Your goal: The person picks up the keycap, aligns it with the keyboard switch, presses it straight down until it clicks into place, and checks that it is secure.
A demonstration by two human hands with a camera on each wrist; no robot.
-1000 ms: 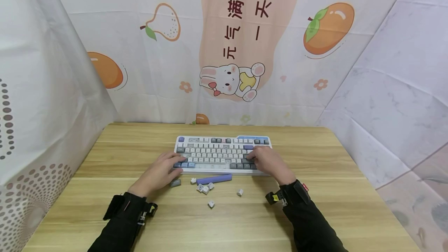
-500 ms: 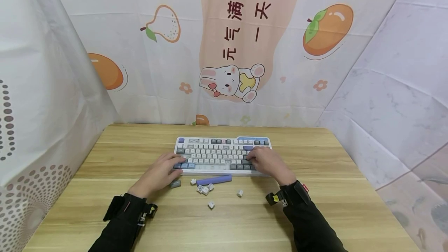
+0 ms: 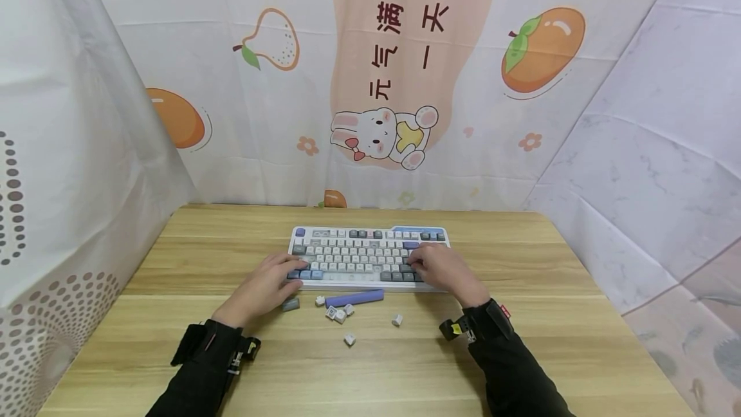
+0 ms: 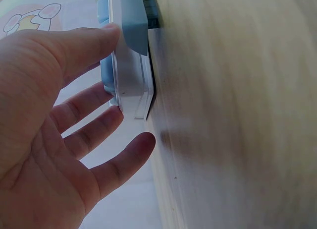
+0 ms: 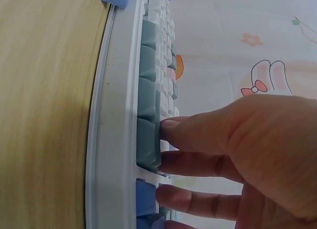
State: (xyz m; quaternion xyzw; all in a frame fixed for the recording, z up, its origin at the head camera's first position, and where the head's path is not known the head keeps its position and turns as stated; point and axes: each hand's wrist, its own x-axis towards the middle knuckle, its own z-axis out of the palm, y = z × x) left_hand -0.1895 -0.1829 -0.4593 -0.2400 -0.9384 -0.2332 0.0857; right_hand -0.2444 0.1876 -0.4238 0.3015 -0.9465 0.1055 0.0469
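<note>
A white keyboard (image 3: 347, 259) with white, grey, blue and purple keycaps lies on the wooden table. My left hand (image 3: 263, 285) rests at its left end, index finger over the keys. In the left wrist view its thumb (image 4: 111, 35) touches the keyboard's front edge; the other visible fingers are spread by the corner. At the right end, my right hand (image 3: 442, 269) has thumb and index fingertips at a dark grey keycap (image 5: 157, 107), seemingly pinching it, though the hand partly hides it. The left index fingertip is hidden in the left wrist view.
In front of the keyboard lie a long purple keycap (image 3: 354, 297), a grey keycap (image 3: 291, 304) near my left thumb, and several small white keycaps (image 3: 340, 316). One white keycap (image 3: 350, 340) is closest to me. A printed curtain (image 3: 278, 108) hangs behind the table (image 3: 359, 378).
</note>
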